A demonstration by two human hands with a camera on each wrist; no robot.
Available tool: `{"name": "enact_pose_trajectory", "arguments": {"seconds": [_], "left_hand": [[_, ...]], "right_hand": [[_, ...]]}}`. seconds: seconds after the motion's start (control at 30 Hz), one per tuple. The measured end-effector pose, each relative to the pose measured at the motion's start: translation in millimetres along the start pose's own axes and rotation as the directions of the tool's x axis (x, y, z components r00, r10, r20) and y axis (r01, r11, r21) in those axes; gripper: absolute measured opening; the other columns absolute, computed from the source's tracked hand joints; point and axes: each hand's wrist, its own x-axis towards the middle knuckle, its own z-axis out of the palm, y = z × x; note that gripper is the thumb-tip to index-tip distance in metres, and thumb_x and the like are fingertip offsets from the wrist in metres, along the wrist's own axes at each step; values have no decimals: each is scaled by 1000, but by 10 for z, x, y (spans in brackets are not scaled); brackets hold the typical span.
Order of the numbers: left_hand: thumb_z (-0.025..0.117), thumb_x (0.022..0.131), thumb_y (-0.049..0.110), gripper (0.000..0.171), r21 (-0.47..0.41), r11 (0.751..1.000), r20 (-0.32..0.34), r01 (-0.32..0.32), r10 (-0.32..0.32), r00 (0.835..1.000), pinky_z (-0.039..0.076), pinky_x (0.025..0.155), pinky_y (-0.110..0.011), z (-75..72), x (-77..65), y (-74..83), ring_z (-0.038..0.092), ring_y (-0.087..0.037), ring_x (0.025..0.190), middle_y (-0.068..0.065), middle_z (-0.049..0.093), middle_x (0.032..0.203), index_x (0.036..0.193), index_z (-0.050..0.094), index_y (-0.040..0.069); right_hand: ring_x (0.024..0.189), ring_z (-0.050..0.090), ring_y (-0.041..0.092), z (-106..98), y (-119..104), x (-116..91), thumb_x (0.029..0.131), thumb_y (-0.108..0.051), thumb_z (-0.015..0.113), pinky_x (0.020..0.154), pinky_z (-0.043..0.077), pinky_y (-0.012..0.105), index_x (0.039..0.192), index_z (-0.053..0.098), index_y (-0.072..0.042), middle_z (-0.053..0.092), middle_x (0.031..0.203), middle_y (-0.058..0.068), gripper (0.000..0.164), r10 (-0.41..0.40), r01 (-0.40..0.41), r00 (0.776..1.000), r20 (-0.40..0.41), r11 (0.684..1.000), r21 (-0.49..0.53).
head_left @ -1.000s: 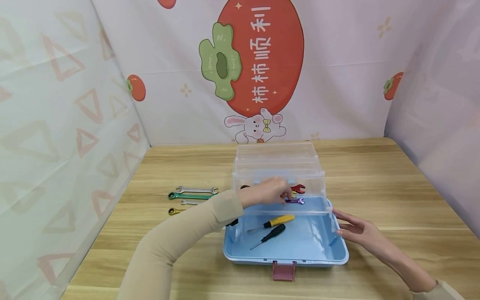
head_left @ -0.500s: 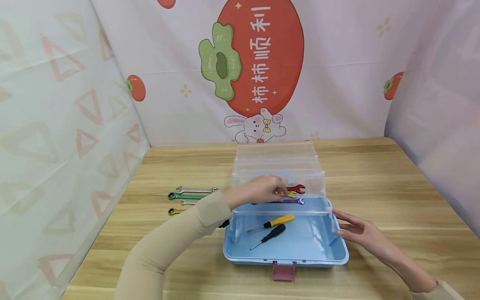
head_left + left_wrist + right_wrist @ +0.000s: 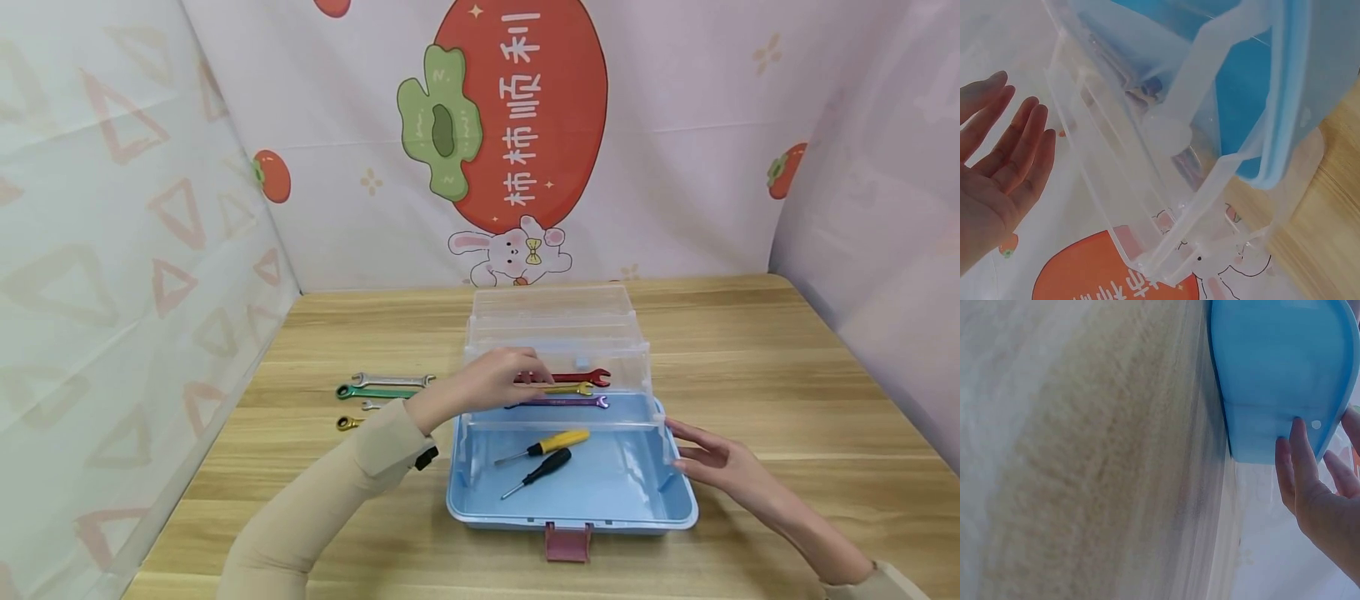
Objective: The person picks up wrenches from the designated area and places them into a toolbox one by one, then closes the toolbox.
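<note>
My left hand (image 3: pixel 498 379) is over the clear tray (image 3: pixel 480 427) of the blue toolbox (image 3: pixel 615 487), beside the left ends of a red wrench (image 3: pixel 577 377), a gold wrench (image 3: pixel 573 389) and a purple wrench (image 3: pixel 558 402). The left wrist view shows its fingers (image 3: pixel 1022 137) loosely extended with nothing between them. At the toolbox's right side, my right hand (image 3: pixel 720 462) touches the wall with straight fingers, its fingertips (image 3: pixel 1298 428) against the blue plastic. A yellow-handled screwdriver (image 3: pixel 547 444) and a black-handled screwdriver (image 3: pixel 542 471) lie in the toolbox bottom.
Several wrenches lie in a row left of the toolbox, among them a green one (image 3: pixel 378 392); my left sleeve (image 3: pixel 337 492) covers part of them. Clear upper trays (image 3: pixel 555 302) stand raised at the back. A pink latch (image 3: pixel 567 543) hangs at the front.
My left hand has drawn back leftward across the tray, and its fingers have come away from the purple wrench, exposing more of the three wrenches. My right hand has stayed in place.
</note>
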Motion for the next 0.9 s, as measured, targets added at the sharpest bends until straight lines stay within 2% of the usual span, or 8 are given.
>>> {"name": "enact_pose_trajectory", "arguments": {"seconds": [0.17,0.37,0.5,0.63,0.73,0.9], "left_hand": [[61,84,15,21,-51,998,-43,25,-27,999,45,70,-15,-7,-124,-39,54,-10,82,-2,60,96,102,64,5],[62,83,14,20,-102,995,-128,16,-29,991,49,69,-24,-18,-262,-72,54,-12,81,-5,60,95,101,63,3],[62,82,8,18,-131,991,-202,-7,-20,979,49,65,-29,-8,-364,-112,54,-14,76,-7,60,92,98,63,1],[64,79,5,18,-141,990,-265,-20,-18,964,49,68,-30,12,-461,-172,55,-17,77,-7,60,91,97,63,1],[64,79,6,18,-145,989,-296,-18,-26,955,49,71,-30,18,-534,-219,57,-19,80,-9,60,93,97,63,1],[62,81,5,16,-177,984,-329,7,-66,942,49,72,-31,31,-658,-304,57,-18,82,-11,60,94,97,62,1]], "right_hand": [[98,50,-9,1,6,10,86,-19,58,78,48,25,135,32,0,40,115,-34,59,-23,23,1000,3,1000,20],[98,50,-8,3,11,12,86,-18,58,78,48,23,135,32,0,40,114,-35,59,-27,27,1000,6,999,30],[98,50,-8,6,9,8,86,-19,58,78,48,24,135,31,-1,40,115,-34,59,-21,21,1000,8,999,29],[98,50,-9,7,5,5,86,-19,58,78,48,25,135,32,-1,40,115,-33,58,-15,15,1000,4,1000,22],[98,50,-8,4,6,3,85,-18,58,78,47,22,135,33,-1,41,118,-29,58,-22,22,1000,-1,999,26],[98,50,-9,2,11,8,86,-18,58,77,47,20,135,32,0,41,118,-30,58,-30,30,1000,2,999,27]]}}
